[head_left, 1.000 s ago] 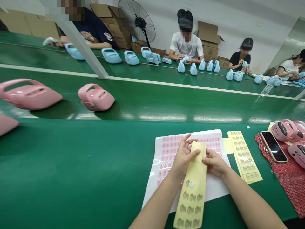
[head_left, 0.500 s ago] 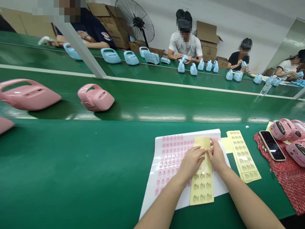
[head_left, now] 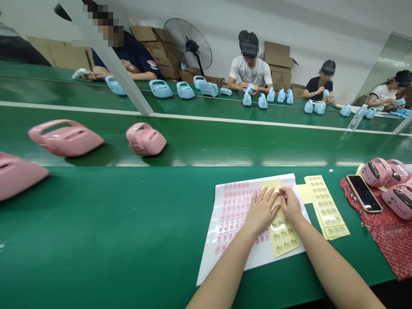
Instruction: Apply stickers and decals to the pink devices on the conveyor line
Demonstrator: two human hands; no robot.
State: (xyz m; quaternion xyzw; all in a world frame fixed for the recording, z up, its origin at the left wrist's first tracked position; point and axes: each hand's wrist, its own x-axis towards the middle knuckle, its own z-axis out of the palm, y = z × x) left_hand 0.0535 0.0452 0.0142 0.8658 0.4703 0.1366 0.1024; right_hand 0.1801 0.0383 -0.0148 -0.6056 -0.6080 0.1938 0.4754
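A yellow sticker strip [head_left: 283, 234] lies on a white sheet of pink stickers [head_left: 234, 206] on the green bench. My left hand [head_left: 262, 210] rests flat on the strip's upper part, fingers stretched out. My right hand [head_left: 291, 204] is beside it with fingers curled, its fingertips pinched at the strip's top edge where the two hands meet.
A stack of yellow sticker strips [head_left: 326, 206] lies to the right. A phone [head_left: 363, 193] and pink devices [head_left: 375, 171] sit on a red cloth [head_left: 389, 240]. Pink shells [head_left: 146, 139] ride the conveyor. People across handle blue devices [head_left: 262, 101].
The yellow strip went from held up in both hands to lying flat on the white sheet. My left hand opened onto it. The view shifted slightly.
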